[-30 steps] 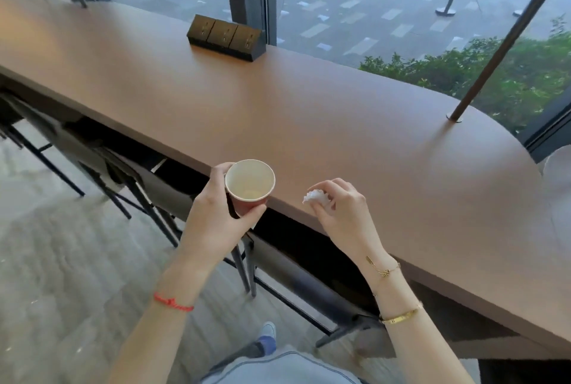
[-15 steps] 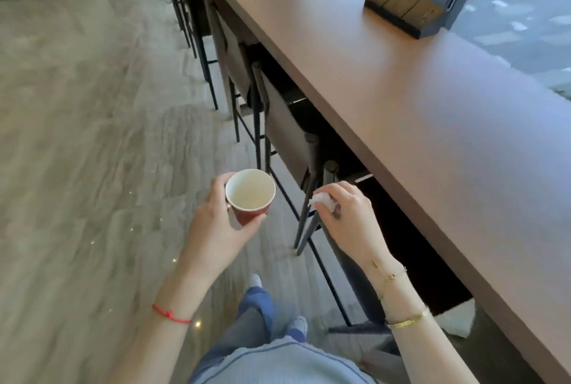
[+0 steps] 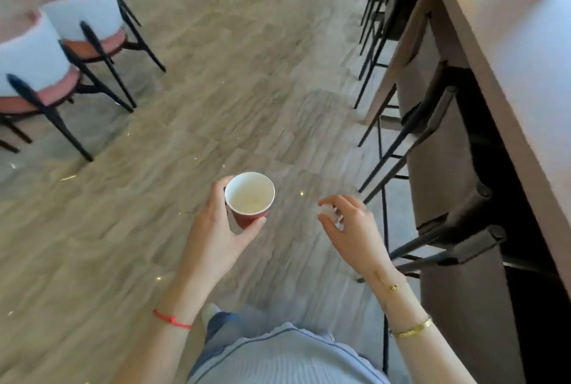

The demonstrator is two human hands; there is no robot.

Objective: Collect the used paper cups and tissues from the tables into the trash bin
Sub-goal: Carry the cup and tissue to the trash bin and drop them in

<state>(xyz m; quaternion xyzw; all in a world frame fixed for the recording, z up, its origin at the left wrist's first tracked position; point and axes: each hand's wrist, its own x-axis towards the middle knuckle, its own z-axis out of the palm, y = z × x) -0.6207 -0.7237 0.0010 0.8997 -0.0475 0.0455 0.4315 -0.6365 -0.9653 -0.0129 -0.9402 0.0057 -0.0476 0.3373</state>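
My left hand [image 3: 216, 229] grips a red paper cup [image 3: 249, 200] upright at chest height, thumb and fingers curled round its wall. The cup's pale inside shows and looks empty. A little to its right, my right hand [image 3: 352, 229] pinches a small crumpled white tissue [image 3: 330, 213] between thumb and fingertips. Both hands are over the wood-look floor, apart from the counter. No trash bin shows in this view.
The long brown counter [image 3: 500, 53] runs along the right edge, with black-legged bar stools [image 3: 438, 167] tucked under it. White and pink chairs [image 3: 77, 28] with black legs stand at the left. Light plank floor [image 3: 216, 90] stretches ahead between them.
The view has swung left, away from the counter and window toward the room. Both hands have kept their holds on cup and tissue and now hang over the floor.
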